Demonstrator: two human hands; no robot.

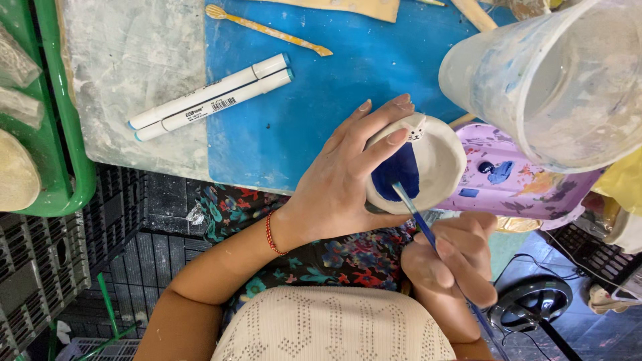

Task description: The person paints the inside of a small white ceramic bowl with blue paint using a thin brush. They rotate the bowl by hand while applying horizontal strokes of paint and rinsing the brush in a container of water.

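A blue work mat (301,120) lies over a pale, clay-smeared board (134,80) on the table, whose near edge runs just under the left hand. The left hand (341,180) is closed around a small white clay bowl (435,160), fingers over its rim and thumb beneath; a tiny painted cat face sits on the rim by the fingertips. Part of the bowl's inside is painted dark blue. The right hand (451,257), just below the bowl, pinches a thin blue-handled paintbrush (418,217) whose tip touches the blue patch. Right of the bowl, touching or nearly so, lies a lilac paint palette (521,180) with blue dabs, and above it looms a cloudy plastic cup (555,80). Beyond the left hand rest two white markers (210,97) and a wooden modelling tool (267,30). Far left stands a green tray (67,134).
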